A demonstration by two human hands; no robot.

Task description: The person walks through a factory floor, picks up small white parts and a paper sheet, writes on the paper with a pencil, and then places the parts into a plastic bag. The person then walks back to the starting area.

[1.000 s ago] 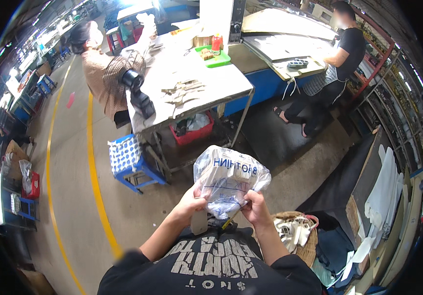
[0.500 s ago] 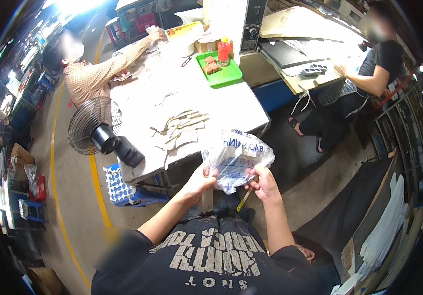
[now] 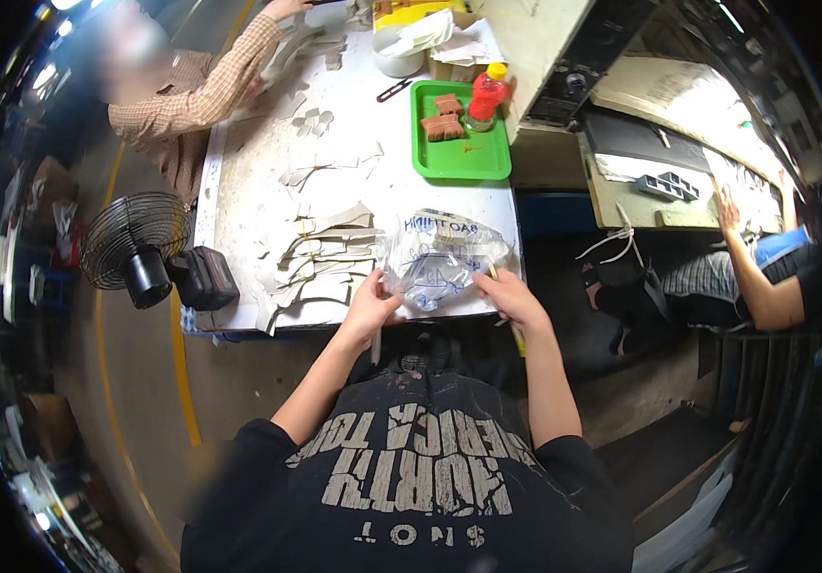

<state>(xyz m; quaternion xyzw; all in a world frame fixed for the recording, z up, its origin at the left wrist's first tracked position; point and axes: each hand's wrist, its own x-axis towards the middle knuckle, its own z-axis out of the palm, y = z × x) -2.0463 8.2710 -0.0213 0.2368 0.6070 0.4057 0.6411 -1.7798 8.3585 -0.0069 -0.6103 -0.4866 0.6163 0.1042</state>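
A clear, crumpled plastic bag (image 3: 444,253) with blue print is stretched between my two hands at the table's near edge. My left hand (image 3: 371,310) pinches its lower left side. On the bag's lower right side, my right hand (image 3: 514,301) is closed. A thin yellow stick-like thing (image 3: 521,342) also runs through the right hand; its kind is unclear. Left of the bag, several flat, curved, pale beige cut pieces (image 3: 330,253) lie in an overlapping row on the white tabletop (image 3: 239,205).
A green tray (image 3: 463,167) holds brown stacked pieces (image 3: 442,128) and a red bottle (image 3: 487,94) with a yellow cap. A black fan (image 3: 144,253) stands at the table's left corner. One co-worker (image 3: 191,105) reaches across the far left; another (image 3: 755,286) works at the right table.
The view has shifted toward the table. Both hands have brought the bag from in front of the table edge to over the tabletop, beside the pale pieces.
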